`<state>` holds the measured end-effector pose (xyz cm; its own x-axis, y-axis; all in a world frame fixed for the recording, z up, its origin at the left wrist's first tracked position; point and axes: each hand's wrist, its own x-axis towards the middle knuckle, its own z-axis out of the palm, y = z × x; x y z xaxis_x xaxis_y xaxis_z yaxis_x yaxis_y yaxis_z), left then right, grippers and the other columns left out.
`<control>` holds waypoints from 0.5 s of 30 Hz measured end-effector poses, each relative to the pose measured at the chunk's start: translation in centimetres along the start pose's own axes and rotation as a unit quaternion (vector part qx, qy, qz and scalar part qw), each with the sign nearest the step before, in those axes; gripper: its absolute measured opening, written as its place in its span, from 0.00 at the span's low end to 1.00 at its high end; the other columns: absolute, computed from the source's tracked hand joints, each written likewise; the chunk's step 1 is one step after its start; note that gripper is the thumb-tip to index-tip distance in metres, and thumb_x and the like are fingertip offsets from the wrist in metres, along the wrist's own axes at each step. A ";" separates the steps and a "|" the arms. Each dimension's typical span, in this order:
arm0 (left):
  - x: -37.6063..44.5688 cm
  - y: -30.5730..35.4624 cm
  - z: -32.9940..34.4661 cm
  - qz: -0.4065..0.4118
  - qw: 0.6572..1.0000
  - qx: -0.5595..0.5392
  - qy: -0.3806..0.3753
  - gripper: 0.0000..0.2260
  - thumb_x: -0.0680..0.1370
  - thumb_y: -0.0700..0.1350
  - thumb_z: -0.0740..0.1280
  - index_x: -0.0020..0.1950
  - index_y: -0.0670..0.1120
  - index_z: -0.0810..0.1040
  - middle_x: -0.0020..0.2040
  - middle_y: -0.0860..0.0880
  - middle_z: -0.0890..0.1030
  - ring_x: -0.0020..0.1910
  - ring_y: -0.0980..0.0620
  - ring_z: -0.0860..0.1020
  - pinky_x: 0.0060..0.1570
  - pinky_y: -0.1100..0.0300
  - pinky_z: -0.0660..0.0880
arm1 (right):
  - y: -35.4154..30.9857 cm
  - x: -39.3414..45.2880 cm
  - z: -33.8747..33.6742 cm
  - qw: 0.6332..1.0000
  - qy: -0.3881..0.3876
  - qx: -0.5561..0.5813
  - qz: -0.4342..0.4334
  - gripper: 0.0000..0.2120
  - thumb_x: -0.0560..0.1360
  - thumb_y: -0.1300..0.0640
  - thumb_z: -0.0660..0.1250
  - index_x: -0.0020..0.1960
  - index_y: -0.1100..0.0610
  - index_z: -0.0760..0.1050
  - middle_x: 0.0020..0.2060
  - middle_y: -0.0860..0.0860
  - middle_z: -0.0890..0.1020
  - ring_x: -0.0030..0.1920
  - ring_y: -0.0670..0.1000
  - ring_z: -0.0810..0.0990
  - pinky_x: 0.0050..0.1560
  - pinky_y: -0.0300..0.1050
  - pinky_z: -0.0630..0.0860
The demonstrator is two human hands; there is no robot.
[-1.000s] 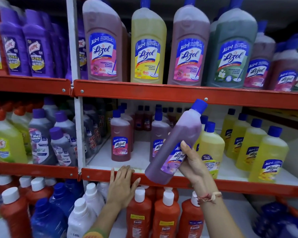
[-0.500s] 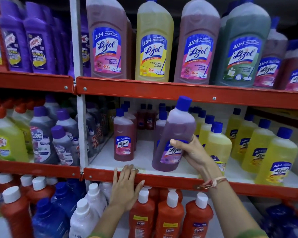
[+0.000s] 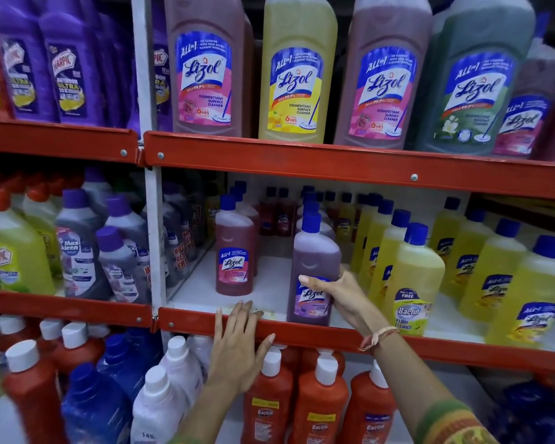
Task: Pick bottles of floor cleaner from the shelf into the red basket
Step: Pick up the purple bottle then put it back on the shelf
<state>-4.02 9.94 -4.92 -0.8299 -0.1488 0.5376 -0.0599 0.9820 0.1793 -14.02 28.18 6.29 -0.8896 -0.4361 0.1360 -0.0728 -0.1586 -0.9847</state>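
My left hand [image 3: 237, 347] lies flat on the near edge of the red metal shelf rail [image 3: 302, 336], fingers [image 3: 242, 315] extended and slightly spread over the rail top, thumb out to the right against the rail face. It grips nothing.

Below the rail, on the lower shelf, stand orange plastic bottles with white caps [image 3: 318, 408]. White opaque bottles [image 3: 161, 408] and blue bottles [image 3: 93, 408] stand to their left.

My right hand [image 3: 340, 299] reaches over the rail from the right and wraps the purple plastic bottle of floor cleaner with a blue cap [image 3: 313, 261]. The fingers are closed around its label area, thumb across the front, the remaining fingers behind the bottle and hidden. A pale thread band [image 3: 378, 338] circles my right wrist.

The purple bottle stands upright on the white shelf board [image 3: 269, 283], near its front edge. To its left, apart from it, stands a pink bottle with a blue cap [image 3: 234, 254]. To its right stand rows of yellow bottles with blue caps [image 3: 414, 277].

Farther back on the same board are more small blue-capped bottles, too dim to identify.

On the upper shelf stand large pink, yellow and green bottles [image 3: 297, 68].
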 end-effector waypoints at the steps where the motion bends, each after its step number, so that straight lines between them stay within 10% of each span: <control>1: 0.0 0.0 0.0 0.000 1.000 0.001 0.002 0.28 0.77 0.64 0.44 0.64 0.49 0.71 0.68 0.46 0.73 0.70 0.46 0.65 0.70 0.47 0.41 | 0.1 0.1 -0.1 1.000 0.003 0.001 0.002 0.33 0.54 0.58 0.80 0.58 0.59 0.75 0.46 0.55 0.86 0.43 0.53 0.86 0.42 0.48 0.82; 15: -0.2 0.1 -0.2 0.003 1.000 -0.006 0.011 0.27 0.78 0.62 0.47 0.68 0.48 0.68 0.68 0.47 0.72 0.71 0.48 0.64 0.70 0.46 0.43 | 0.6 -0.6 -0.3 0.990 0.034 -0.133 0.001 0.27 0.64 0.59 0.79 0.59 0.57 0.72 0.53 0.56 0.82 0.50 0.55 0.83 0.51 0.52 0.82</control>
<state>-3.75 10.09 -4.89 -0.8176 -0.1462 0.5568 -0.0487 0.9813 0.1862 -13.68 28.61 5.62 -0.9173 -0.3744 0.1358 -0.1800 0.0855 -0.9800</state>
